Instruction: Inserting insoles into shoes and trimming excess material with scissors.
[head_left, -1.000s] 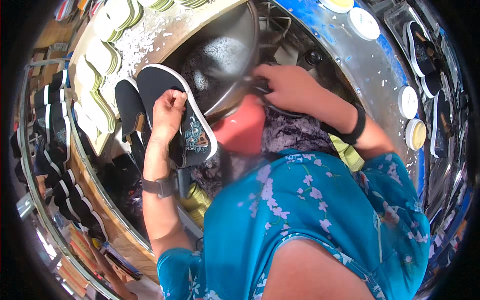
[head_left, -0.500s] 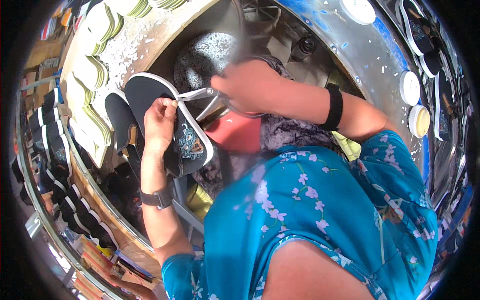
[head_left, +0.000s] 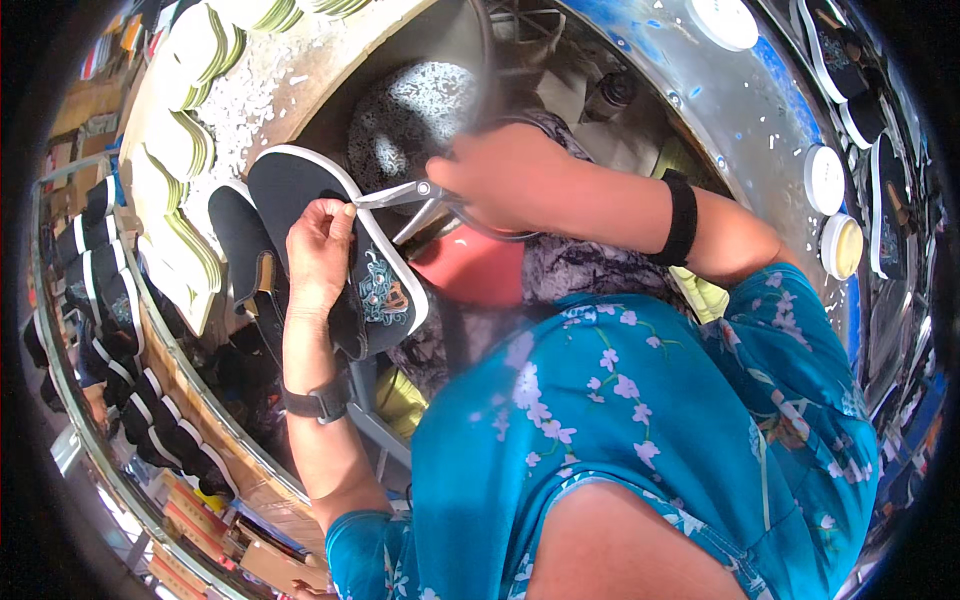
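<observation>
My left hand [head_left: 318, 255] grips a black shoe [head_left: 295, 180] with a white sole edge and a blue and orange embroidered pattern. Its thumb and fingertips are pinched at the white edge. In my right hand [head_left: 500, 170], blurred by motion, is a pair of metal scissors [head_left: 425, 189] with the blades spread apart. One blade tip meets the white edge beside my left fingertips; the other points down over a red, smooth thing [head_left: 475, 268] near my lap. Another black shoe [head_left: 238, 240] stands against the first, on its left.
Stacks of pale sole-shaped pieces [head_left: 205, 50] and white scraps [head_left: 255, 110] cover the left tabletop. Beyond my hands is a round container of white bits [head_left: 415, 110]. A metal table [head_left: 740, 110] at right bears white lids [head_left: 822, 180] and a yellowish pot [head_left: 842, 247]. Black shoes [head_left: 105, 280] line the left rack.
The scissors and my right hand have shifted slightly to the right, and the upper blade tip sits a little lower. My left hand keeps its pinch on the shoe.
</observation>
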